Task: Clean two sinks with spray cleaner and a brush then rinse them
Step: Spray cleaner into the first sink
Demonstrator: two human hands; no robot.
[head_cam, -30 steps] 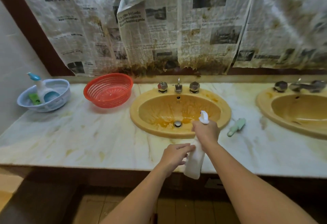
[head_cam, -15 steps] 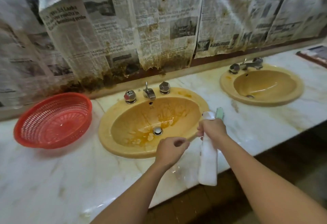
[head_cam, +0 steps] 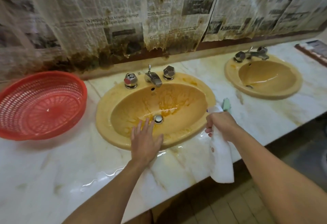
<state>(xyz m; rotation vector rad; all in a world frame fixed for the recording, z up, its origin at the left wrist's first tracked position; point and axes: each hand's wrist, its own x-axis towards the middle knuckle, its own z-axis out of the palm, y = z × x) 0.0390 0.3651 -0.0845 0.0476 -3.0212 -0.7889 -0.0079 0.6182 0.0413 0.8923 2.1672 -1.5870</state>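
Note:
A yellow sink point(head_cam: 200, 85) streaked with orange stains sits in the marble counter in front of me. My left hand point(head_cam: 145, 139) lies flat with fingers straight on its front rim, fingertips close to the metal drain point(head_cam: 158, 118). My right hand point(head_cam: 221, 128) grips the neck of a white spray bottle point(head_cam: 222, 165), its nozzle aimed toward the basin. A pale green brush point(head_cam: 227, 104) lies on the counter just behind the nozzle, mostly hidden. A second yellow sink point(head_cam: 290, 89) sits farther right.
A red plastic basket point(head_cam: 38, 105) stands on the counter left of the near sink. Taps point(head_cam: 153, 78) line the sink's back edge. Stained newspaper point(head_cam: 123, 11) covers the wall. The marble counter point(head_cam: 70, 167) is wet near its front edge.
My left hand has opened and moved forward onto the sink's front rim. The view has come closer and turned right. The right hand still holds the bottle.

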